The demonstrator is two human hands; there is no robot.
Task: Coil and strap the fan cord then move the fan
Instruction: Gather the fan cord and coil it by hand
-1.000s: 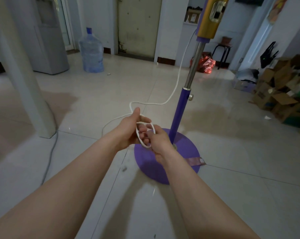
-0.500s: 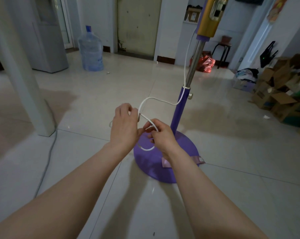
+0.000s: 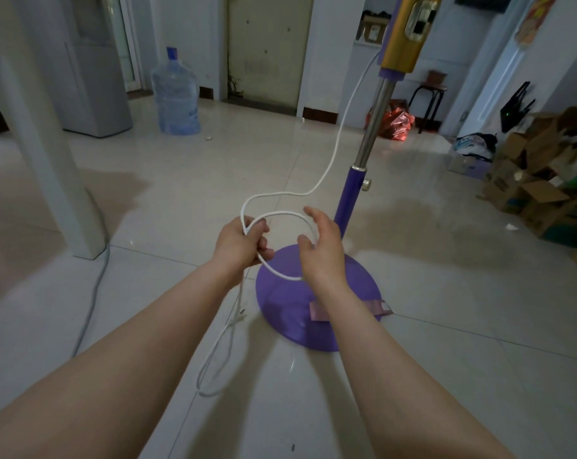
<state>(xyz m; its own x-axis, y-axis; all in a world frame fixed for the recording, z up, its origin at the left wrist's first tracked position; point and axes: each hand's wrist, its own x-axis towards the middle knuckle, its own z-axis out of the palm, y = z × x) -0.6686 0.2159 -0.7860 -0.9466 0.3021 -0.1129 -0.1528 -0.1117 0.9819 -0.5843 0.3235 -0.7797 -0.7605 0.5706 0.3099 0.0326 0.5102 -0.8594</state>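
My left hand [image 3: 239,241] pinches the white fan cord [image 3: 338,140] where its loop crosses; the loop spreads rightward to my right hand [image 3: 322,248], open and only cradling its far side. Slack runs up and far-right toward the fan pole [image 3: 373,134]. Compared with a half-second ago, my hands have drawn apart and the loop is wider.

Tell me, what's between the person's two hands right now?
In the head view, a loop of the white fan cord spans the gap from the closed left hand to the open right hand, above the purple fan base.
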